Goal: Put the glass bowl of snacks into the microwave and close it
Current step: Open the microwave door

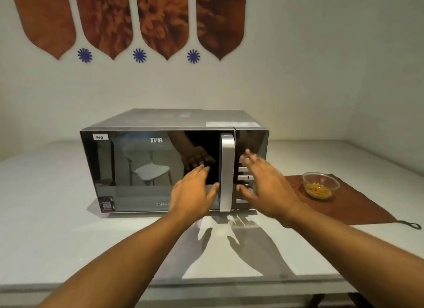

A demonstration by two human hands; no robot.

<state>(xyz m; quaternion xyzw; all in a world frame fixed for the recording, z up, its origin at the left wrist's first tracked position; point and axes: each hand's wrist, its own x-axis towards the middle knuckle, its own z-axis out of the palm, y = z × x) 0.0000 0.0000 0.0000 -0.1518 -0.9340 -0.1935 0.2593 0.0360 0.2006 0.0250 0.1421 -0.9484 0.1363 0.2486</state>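
Glass bowl of snacks is seen resting on a brown cloth on the white counter, to the right of the microwave and well apart from both hands. Nearest, both forearms are extended over the counter; left hand is held with fingers loosely spread just before the shut door beside the silver handle, right hand with fingers splayed before the button panel, nothing gripped, contact not discernible. Behind, brown leaf-shaped wall shapes and blue flower marks are noted.
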